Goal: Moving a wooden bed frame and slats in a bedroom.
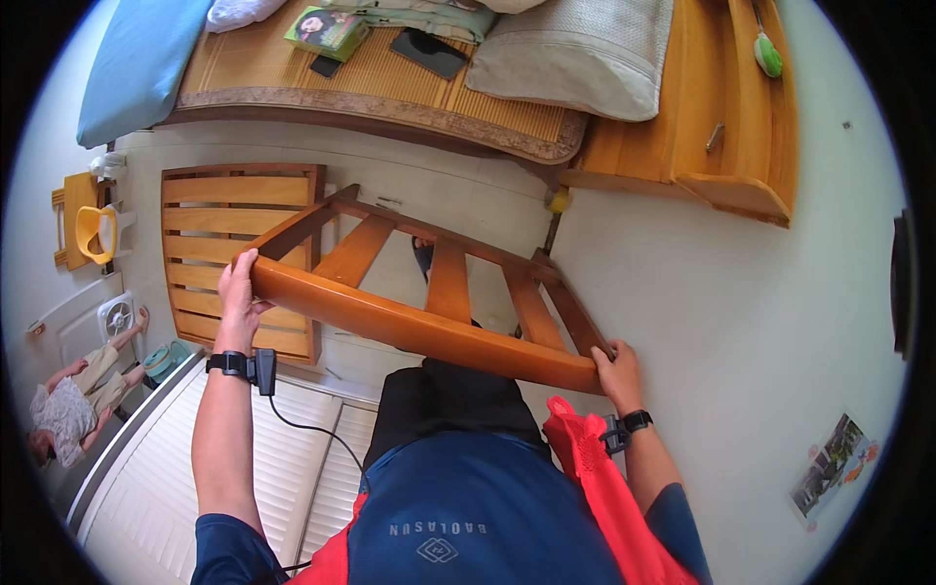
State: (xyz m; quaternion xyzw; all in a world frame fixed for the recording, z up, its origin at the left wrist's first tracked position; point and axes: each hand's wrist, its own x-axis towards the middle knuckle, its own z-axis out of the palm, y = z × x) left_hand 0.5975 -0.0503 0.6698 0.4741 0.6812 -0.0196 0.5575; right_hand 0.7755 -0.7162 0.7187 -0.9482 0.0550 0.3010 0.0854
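I hold a slatted wooden chair frame [429,327] tilted in front of my body, its thick curved top rail nearest me. My left hand [238,289] grips the rail's left end. My right hand [616,369] grips its right end. Several slats run away from me toward a far crossbar. Both wrists wear black bands, and a cable hangs from the left one.
A wooden slatted panel [239,253] lies on the floor at left. A bed with a bamboo mat [390,83], pillows, a book and dark flat devices lies beyond. A wooden cabinet [726,107] stands at right. Another person [73,400] lies at far left near a small fan.
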